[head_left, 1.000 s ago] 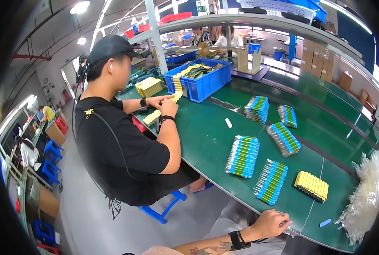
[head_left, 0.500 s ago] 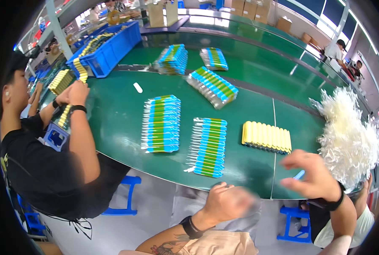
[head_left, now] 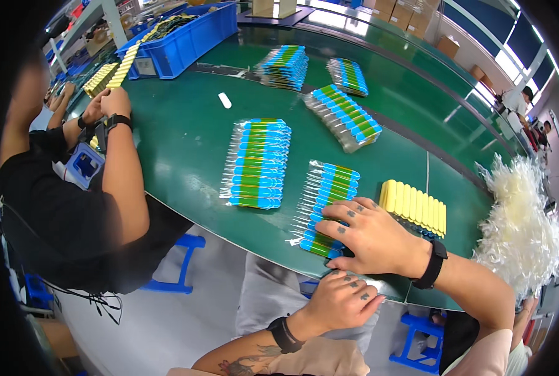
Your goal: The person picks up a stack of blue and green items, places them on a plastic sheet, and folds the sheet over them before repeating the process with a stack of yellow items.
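My right hand rests over the near right part of a row of blue-and-green packets in clear wrappers. Its fingers are stretched out across the packets, with the thumb apart near the table edge. Part of the row is hidden under it. Just below, in front of the green table's edge, my left hand is closed, fingers curled down; whatever it may hold is hidden. Beyond my right wrist stands a block of yellow, round-ended pieces with dark undersides. Another packet row lies to the left.
Farther back are more packet bundles and a small white piece. A heap of white strips stands at the right. At the left, a person in black handles a yellow strip near a blue bin.
My right hand has moved left from beside the yellow pieces onto the packet row. My left hand stays low by the table edge. The view has shifted, and the co-worker's hands remain together.
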Tool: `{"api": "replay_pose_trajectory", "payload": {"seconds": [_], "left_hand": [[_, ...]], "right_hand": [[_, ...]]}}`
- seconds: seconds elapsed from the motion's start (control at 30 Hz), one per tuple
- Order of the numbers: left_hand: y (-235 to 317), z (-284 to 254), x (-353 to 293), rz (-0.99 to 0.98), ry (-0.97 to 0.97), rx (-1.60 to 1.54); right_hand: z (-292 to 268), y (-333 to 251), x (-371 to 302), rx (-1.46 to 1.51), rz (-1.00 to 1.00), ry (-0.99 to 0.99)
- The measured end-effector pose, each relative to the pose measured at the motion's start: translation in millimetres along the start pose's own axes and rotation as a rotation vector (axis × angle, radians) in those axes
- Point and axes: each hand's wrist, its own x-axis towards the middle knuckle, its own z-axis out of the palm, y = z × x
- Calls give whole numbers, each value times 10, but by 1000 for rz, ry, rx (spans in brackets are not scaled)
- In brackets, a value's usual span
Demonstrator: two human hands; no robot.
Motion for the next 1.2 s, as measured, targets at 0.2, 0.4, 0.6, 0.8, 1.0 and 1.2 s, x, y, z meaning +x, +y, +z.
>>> {"api": "replay_pose_trajectory", "payload": {"seconds": [0.2,0.4,0.6,0.8,1.0,1.2], "left_hand": [[-5,-83,-9,-5,-46,11],[-74,-448,-39,-50,59,112],[-286,-595,93,-140,-98,399],[-326,-545,54,-188,-117,441],[-368,-466,68,-171,-97,501],[-366,-498,52,-154,-34,587]], "right_hand": [[32,35,13,34,-59,102],[-28,32,-11,187,4,96],[-165,19,-9,361,164,338],[-733,268,-251,792,333,921],[-819,478,-219,909,406,929],[-1054,757,-33,1075,422,1156]]}}
